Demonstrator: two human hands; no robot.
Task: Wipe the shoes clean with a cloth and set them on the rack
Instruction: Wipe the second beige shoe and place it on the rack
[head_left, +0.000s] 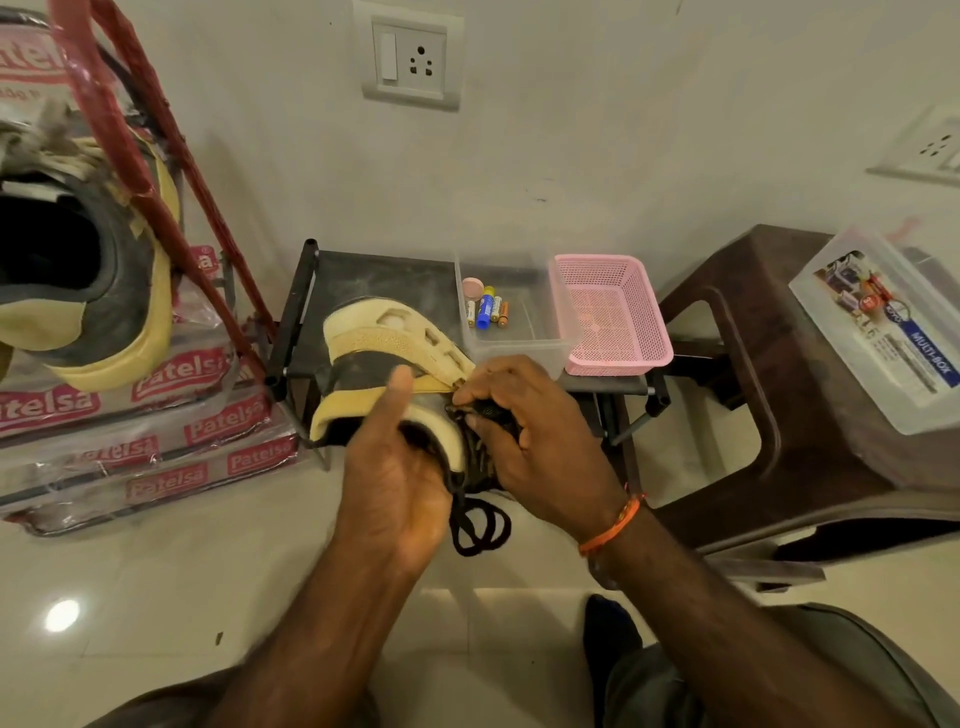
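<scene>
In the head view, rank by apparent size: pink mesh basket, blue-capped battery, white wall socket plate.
1. Pink mesh basket
2. White wall socket plate, though it sits farther away on the wall
3. Blue-capped battery

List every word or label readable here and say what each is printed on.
"Patelsa": repeated on the red-and-white wrapped packs stacked at left.
"MULTI-BOX": on the blue label of the clear plastic box on the brown stool.
Smaller print on that label and on the batteries in the clear tray: too small to read.
</scene>
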